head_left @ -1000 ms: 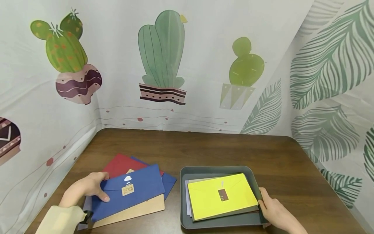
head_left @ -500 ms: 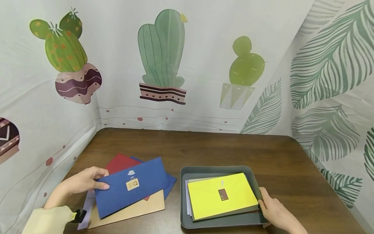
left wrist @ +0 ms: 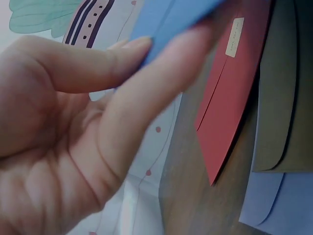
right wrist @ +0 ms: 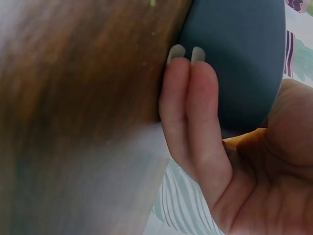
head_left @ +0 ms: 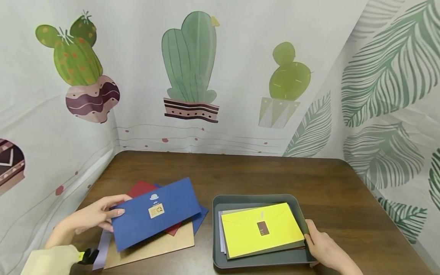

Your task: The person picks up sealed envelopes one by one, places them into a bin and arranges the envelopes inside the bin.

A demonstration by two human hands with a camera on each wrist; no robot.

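Note:
My left hand pinches a blue envelope by its left edge, thumb on top; the envelope is tilted and raised over a loose pile. In that pile lie a tan envelope, a red envelope, another blue envelope and a lavender envelope. To the right, a dark grey tray holds a stack topped by a yellow envelope with a brown label. My right hand grips the tray's right side; in the right wrist view two fingers press its outer wall.
All of this is on a dark brown wooden table. Behind and beside it hangs a white cloth printed with cacti and leaves.
The left hand has lifted the blue envelope off the pile, its far end rising and shifting slightly right. More of the tan and red envelopes now shows. The right hand and tray stay put.

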